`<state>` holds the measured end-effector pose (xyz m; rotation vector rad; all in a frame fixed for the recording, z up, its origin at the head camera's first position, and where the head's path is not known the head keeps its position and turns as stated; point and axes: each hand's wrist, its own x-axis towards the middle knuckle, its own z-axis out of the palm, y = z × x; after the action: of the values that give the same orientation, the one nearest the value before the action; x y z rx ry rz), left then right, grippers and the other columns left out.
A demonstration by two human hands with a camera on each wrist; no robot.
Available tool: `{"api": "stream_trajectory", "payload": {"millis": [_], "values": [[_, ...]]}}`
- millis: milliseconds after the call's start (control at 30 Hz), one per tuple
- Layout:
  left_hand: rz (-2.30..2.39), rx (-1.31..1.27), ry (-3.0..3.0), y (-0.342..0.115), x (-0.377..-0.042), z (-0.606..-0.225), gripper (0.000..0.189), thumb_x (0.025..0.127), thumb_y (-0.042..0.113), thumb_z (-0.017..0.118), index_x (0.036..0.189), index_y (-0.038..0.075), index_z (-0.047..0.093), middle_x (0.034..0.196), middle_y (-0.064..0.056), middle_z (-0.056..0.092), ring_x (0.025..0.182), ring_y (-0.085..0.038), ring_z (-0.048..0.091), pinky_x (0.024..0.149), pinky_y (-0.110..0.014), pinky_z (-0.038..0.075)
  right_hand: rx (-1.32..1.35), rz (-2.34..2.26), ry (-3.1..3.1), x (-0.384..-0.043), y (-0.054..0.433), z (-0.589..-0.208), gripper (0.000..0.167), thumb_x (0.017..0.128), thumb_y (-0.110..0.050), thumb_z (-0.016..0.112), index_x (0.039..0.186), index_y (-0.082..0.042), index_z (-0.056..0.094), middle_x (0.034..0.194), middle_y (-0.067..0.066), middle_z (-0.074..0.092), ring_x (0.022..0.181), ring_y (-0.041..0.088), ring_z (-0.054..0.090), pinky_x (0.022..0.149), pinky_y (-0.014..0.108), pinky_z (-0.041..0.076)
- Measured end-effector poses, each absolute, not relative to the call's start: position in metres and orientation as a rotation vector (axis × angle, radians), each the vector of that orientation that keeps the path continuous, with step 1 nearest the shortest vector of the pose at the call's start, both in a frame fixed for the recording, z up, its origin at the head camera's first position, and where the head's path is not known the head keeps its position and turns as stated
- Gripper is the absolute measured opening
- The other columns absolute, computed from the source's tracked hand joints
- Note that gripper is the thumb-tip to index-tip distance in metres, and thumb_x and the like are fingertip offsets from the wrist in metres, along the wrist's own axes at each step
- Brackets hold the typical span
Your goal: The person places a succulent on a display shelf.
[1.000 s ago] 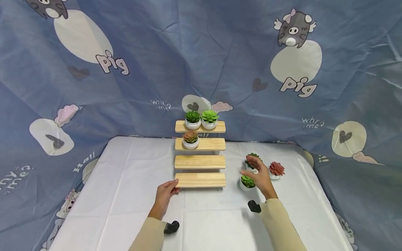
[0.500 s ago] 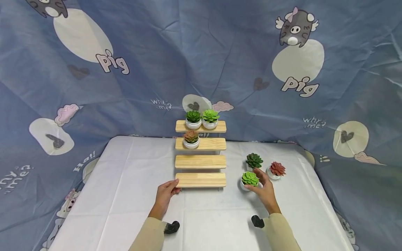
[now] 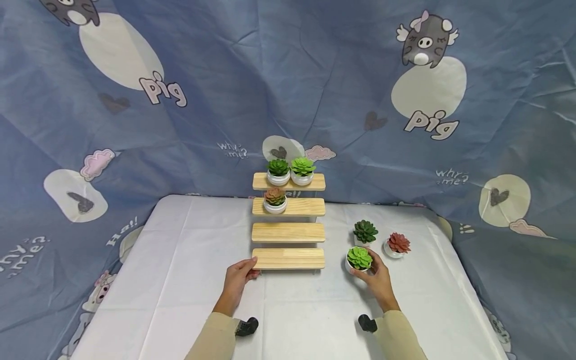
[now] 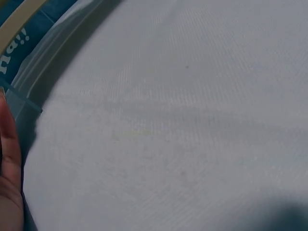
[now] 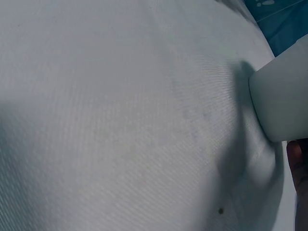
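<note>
My left hand (image 3: 238,281) pinches the left end of the lowest board on a four-tier wooden shelf (image 3: 288,258), thumb on top. Only part of that hand (image 4: 9,168) shows in the left wrist view. At the right, my right hand (image 3: 379,280) curls its thumb and fingers round the white pot of a light green potted succulent (image 3: 359,258). In the right wrist view the pot (image 5: 284,96) stands at the right edge, a fingertip (image 5: 294,153) beside its base. Behind it is a dark green potted succulent (image 3: 365,231); further right, a red one (image 3: 398,243).
On the top board stand a dark green succulent (image 3: 278,171) and a bright green succulent (image 3: 303,170). A brownish succulent (image 3: 275,200) sits left on the second board. White cloth covers the table (image 3: 189,250); a blue printed curtain (image 3: 202,100) hangs round it.
My right hand has come down and back from above the plants, and its fingers have closed round the light green succulent's pot. The left hand has stayed on the shelf.
</note>
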<state>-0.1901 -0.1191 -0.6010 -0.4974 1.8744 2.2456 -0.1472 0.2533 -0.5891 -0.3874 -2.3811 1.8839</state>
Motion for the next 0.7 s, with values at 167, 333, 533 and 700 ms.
{"api": "stream_trajectory", "payload": {"millis": [167,333,533,700], "values": [[2.238,-0.524,1.910,-0.117,-0.187,-0.597,0.039,0.090,0.022,0.070,0.106,-0.013,0.063,0.069,-0.004,0.066,0.061,-0.010,0.062,0.056,-0.020,0.053,-0.393,1.886,-2.384,-0.146,0.253,-0.589,0.079,0.075,-0.002,0.081,0.143,-0.008,0.041,0.135,0.020,0.051,0.106,0.005,0.050,0.088,0.008,0.038],[2.265,-0.515,1.924,-0.116,-0.183,-0.597,0.034,0.092,0.016,0.067,0.108,-0.013,0.062,0.069,-0.004,0.067,0.060,-0.010,0.062,0.053,-0.021,0.052,-0.392,1.891,-2.380,-0.145,0.253,-0.592,0.080,0.075,-0.002,0.081,0.144,-0.008,0.040,0.135,0.021,0.051,0.104,0.006,0.052,0.087,0.009,0.041],[2.303,-0.435,1.959,-0.116,-0.178,-0.601,0.033,0.093,0.011,0.065,0.112,-0.015,0.059,0.072,-0.003,0.068,0.060,-0.009,0.060,0.052,-0.020,0.050,-0.392,1.905,-2.335,-0.144,0.251,-0.592,0.082,0.074,0.001,0.081,0.144,-0.006,0.039,0.135,0.022,0.050,0.106,0.007,0.051,0.087,0.009,0.042],[2.320,-0.428,2.005,-0.114,-0.176,-0.603,0.035,0.092,0.013,0.067,0.111,-0.015,0.060,0.074,-0.004,0.069,0.059,-0.007,0.059,0.052,-0.019,0.049,-0.447,1.881,-2.351,-0.143,0.248,-0.590,0.081,0.075,-0.003,0.082,0.144,-0.007,0.038,0.136,0.021,0.050,0.107,0.006,0.049,0.090,0.015,0.041]]}}
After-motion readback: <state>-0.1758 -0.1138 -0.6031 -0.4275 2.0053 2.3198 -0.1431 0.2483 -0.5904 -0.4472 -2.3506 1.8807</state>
